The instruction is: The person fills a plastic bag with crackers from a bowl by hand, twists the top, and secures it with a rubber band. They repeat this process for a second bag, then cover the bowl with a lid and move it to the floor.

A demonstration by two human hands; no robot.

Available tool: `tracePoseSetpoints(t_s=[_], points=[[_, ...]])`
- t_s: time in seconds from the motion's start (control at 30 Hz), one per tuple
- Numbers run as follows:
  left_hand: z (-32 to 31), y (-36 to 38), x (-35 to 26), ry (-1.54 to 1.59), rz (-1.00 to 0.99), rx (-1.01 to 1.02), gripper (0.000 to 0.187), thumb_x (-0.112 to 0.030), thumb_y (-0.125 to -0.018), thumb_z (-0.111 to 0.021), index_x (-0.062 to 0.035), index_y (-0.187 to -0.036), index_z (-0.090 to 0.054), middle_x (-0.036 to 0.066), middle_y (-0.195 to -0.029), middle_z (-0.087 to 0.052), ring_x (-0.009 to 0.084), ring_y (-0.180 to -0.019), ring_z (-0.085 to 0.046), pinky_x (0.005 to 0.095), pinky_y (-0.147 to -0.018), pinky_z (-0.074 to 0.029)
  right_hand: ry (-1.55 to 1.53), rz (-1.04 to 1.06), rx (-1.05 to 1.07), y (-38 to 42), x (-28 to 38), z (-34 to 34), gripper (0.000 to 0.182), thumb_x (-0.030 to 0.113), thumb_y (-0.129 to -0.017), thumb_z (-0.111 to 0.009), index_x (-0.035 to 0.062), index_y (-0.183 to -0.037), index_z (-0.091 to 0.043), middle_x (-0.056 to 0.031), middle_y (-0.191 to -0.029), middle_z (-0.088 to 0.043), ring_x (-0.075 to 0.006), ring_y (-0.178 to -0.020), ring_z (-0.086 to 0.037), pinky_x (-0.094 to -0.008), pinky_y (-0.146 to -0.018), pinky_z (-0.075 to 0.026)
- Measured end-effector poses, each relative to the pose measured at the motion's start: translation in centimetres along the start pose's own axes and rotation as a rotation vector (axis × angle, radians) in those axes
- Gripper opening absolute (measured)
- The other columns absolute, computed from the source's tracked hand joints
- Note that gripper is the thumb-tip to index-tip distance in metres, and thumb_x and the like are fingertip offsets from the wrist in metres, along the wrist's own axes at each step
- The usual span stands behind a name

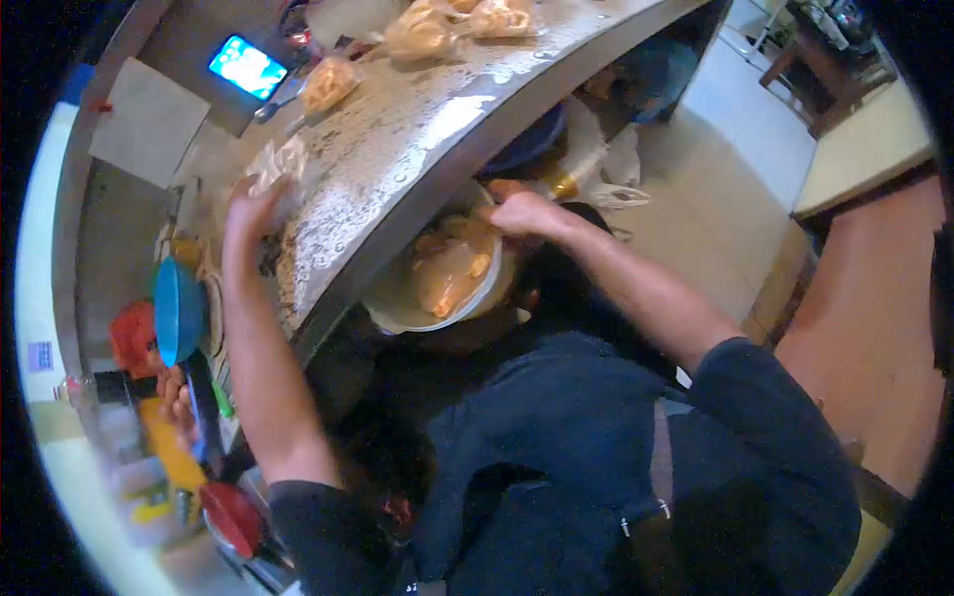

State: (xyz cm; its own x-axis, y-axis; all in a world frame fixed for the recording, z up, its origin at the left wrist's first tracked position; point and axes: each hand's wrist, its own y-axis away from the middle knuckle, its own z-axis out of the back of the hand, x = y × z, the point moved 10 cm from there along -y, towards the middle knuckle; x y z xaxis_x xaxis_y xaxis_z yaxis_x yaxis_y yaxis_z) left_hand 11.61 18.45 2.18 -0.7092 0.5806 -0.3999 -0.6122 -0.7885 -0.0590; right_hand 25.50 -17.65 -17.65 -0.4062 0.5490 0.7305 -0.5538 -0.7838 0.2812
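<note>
My left hand (253,204) reaches up onto the wet steel counter (417,129), its fingers closed on a crumpled clear plastic bag (281,161). My right hand (522,213) is lower, under the counter's edge, at the rim of a white bowl (397,310). Inside the bowl lies orange food in a clear bag (447,273), and the fingers curl onto the top of that bag. Both arms come out of dark blue sleeves.
Several filled bags of orange food (328,81) lie farther along the counter, near a lit phone screen (246,67). A blue bowl (179,310) and red ware (234,517) sit at the left, with another hand (177,397) beside them. Tiled floor (715,149) lies at the right.
</note>
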Motion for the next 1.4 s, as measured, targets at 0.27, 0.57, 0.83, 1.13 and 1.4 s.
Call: tracePoseSetpoints(t_s=[0.27,0.57,0.83,1.13,1.4], points=[[-0.7,-0.8,-0.9,0.282,-0.005,-0.055,0.066,-0.041,-0.062,-0.086,0.0068,-0.102,-0.063,0.017,-0.091,-0.069,0.0232,-0.079,-0.066,0.0352,-0.073,-0.052,-0.081,0.014,-0.17,0.6,0.4,1.7,0.058,0.039,-0.083,-0.062,0.0019,-0.127,-0.054,-0.0222,-0.113,-0.064,-0.0302,-0.093,-0.066,-0.038,-0.08,-0.053],[1.5,0.2,-2.9,0.274,-0.215,-0.213,0.037,-0.022,-0.067,-0.08,0.0006,-0.091,-0.064,0.01,-0.08,-0.068,0.0163,-0.071,-0.061,0.0308,-0.064,-0.049,-0.204,-0.083,0.027,2.6,3.2,2.4,0.069,0.039,-0.083,-0.063,-0.002,-0.135,-0.044,-0.0217,-0.116,-0.063,-0.0303,-0.098,-0.065,-0.0379,-0.082,-0.053],[3.4,18.8,-8.6,0.75,-0.243,-0.035,0.018,-0.005,-0.072,-0.075,-0.0075,-0.075,-0.057,0.002,-0.073,-0.059,0.011,-0.067,-0.056,0.0259,-0.064,-0.046,-0.204,-0.05,-0.034,2.5,1.1,1.6,0.065,0.037,-0.084,-0.062,-0.0002,-0.135,-0.046,-0.0209,-0.116,-0.063,-0.0282,-0.095,-0.066,-0.0361,-0.077,-0.055],[-16.9,26.9,-6.6,0.547,-0.158,0.406,0.012,-0.009,-0.077,-0.071,-0.0014,-0.081,-0.064,0.013,-0.084,-0.063,0.0254,-0.085,-0.061,0.0336,-0.079,-0.048,-0.552,0.073,0.04,8.1,0.7,-0.2,0.059,0.016,-0.084,-0.057,0.0041,-0.14,-0.04,-0.01,-0.078,-0.065,-0.0128,-0.053,-0.06,-0.0278,-0.048,-0.051],[-19.7,20.8,-3.8,-0.042,-0.087,0.433,0.044,-0.032,-0.087,-0.062,-0.0034,-0.12,-0.06,0.022,-0.113,-0.063,0.0381,-0.105,-0.06,0.0439,-0.093,-0.046,-0.913,-0.296,-0.148,1.7,-8.7,2.1,0.056,0.055,-0.089,-0.058,0.0052,-0.116,-0.056,-0.0092,-0.085,-0.063,-0.0184,-0.066,-0.063,-0.0308,-0.053,-0.053]])
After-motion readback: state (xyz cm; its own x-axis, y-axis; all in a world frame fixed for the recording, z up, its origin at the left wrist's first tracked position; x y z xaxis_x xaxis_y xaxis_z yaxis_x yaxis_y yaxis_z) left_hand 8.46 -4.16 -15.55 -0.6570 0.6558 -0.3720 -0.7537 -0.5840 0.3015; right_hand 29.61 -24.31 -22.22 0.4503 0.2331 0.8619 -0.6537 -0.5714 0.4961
